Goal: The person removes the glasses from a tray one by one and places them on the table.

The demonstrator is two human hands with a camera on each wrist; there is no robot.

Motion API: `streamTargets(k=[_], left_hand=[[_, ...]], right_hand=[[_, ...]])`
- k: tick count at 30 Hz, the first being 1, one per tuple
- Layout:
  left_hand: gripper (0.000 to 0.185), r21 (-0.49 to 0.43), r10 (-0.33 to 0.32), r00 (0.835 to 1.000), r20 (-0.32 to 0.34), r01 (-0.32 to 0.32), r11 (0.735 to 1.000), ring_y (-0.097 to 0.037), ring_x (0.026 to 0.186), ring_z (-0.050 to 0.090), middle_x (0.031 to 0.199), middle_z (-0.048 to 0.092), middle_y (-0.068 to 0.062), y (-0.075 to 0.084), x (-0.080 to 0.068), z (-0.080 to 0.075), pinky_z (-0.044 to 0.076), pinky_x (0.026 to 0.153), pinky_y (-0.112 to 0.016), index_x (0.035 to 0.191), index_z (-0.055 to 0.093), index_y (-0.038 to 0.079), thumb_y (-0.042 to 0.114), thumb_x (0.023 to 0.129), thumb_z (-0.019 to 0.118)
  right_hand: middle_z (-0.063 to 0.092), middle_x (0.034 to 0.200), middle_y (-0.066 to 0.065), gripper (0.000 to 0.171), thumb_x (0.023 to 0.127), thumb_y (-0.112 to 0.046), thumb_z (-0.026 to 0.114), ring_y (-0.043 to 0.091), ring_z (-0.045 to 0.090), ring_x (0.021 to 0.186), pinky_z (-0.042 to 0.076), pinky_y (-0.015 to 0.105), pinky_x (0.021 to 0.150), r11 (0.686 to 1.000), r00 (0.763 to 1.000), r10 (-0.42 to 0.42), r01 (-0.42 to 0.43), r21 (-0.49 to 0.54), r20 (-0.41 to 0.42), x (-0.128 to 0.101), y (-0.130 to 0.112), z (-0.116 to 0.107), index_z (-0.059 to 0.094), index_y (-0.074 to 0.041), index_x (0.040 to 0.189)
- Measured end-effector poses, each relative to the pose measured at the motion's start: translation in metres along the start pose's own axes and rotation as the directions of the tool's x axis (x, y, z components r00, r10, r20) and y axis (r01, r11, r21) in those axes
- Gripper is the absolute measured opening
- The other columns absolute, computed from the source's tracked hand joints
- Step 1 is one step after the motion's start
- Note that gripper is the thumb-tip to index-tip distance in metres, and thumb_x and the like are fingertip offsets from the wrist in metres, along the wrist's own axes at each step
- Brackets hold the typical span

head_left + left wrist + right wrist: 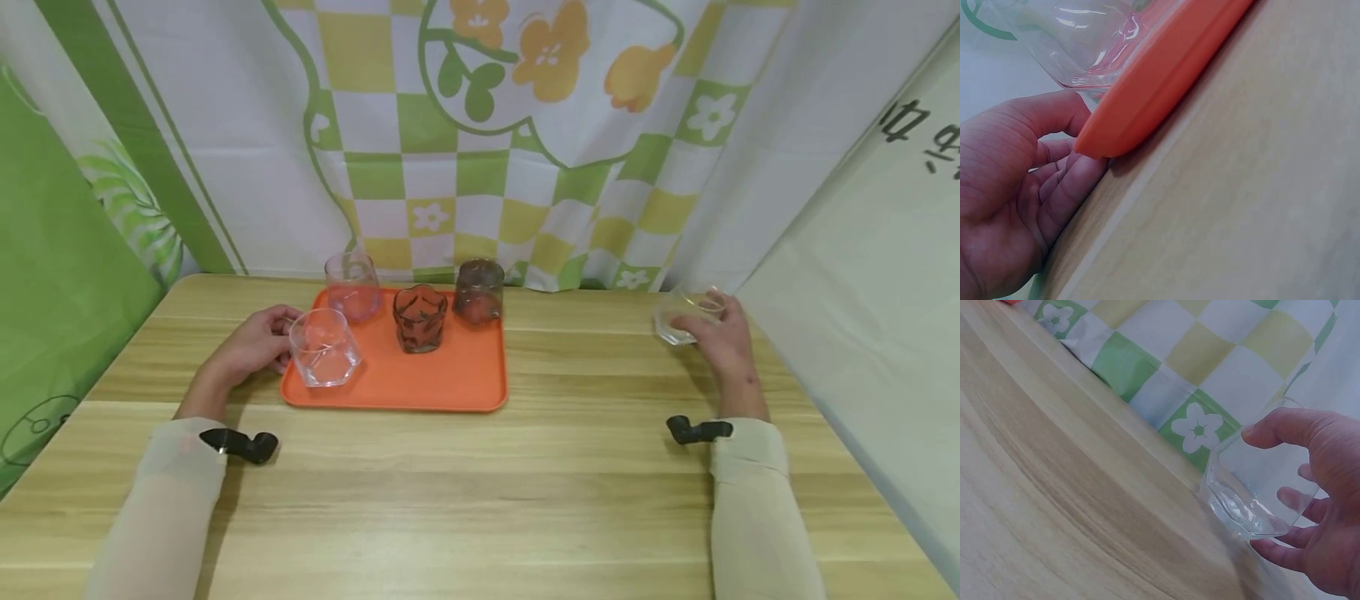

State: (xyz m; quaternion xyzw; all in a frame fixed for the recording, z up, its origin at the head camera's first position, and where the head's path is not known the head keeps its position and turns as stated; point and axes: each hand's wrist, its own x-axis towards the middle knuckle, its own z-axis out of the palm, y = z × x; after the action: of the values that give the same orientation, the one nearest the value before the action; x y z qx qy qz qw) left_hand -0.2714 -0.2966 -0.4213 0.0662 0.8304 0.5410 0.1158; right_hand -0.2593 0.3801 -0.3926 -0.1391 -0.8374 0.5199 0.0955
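**Two clear glasses in hand, one at the tray, one out on the tabletop**

The left hand (255,343) sits at the near-left corner of the orange tray (450,379), its fingers curled against a clear faceted glass (323,348) standing on that corner; whether the grip fully closes round it I cannot tell. Behind stand a pink-tinted glass (352,287), an amber fluted glass (419,317) and a dark glass (478,291). Far right, the right hand (717,335) wraps thumb and fingers round a second clear tumbler (684,317), tilted near the tabletop (570,483) edge. Judged step: gathering glasses; next calls for carrying this tumbler across to the tray's open right half.
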Motion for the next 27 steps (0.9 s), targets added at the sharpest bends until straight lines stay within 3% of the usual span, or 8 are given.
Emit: streamTargets(k=[5, 27], left_hand=[[0.046, -0.010, 0.001, 1.000, 0.002, -0.001, 1.000, -0.014, 0.061, 0.058, 0.096, 0.054, -0.015, -0.0011, 0.0012, 0.0001, 0.057, 0.053, -0.030, 0.141, 0.039, -0.011, -0.002, 0.098, 0.055], [0.043, 0.006, 0.000, 1.000, -0.007, 0.000, 1.000, -0.015, 0.063, 0.059, 0.098, 0.054, -0.017, 0.0013, -0.0016, 0.0002, 0.058, 0.054, -0.030, 0.139, 0.041, -0.010, -0.001, 0.099, 0.055]], right_hand=[[0.031, 0.163, 0.016, 0.095, 0.092, -0.029, 0.077, 0.036, 0.034, 0.142, 0.035, 0.045, 0.113, 1.000, 1.000, -0.002, 0.002, -0.031, 0.011, -0.0002, 0.0013, -0.0004, 0.018, -0.013, 0.165], [0.027, 0.163, 0.022, 0.097, 0.094, -0.030, 0.075, 0.041, 0.032, 0.142, 0.031, 0.050, 0.115, 0.999, 0.999, -0.012, 0.013, -0.029, 0.044, -0.0006, 0.0019, 0.0018, 0.011, -0.015, 0.165]])
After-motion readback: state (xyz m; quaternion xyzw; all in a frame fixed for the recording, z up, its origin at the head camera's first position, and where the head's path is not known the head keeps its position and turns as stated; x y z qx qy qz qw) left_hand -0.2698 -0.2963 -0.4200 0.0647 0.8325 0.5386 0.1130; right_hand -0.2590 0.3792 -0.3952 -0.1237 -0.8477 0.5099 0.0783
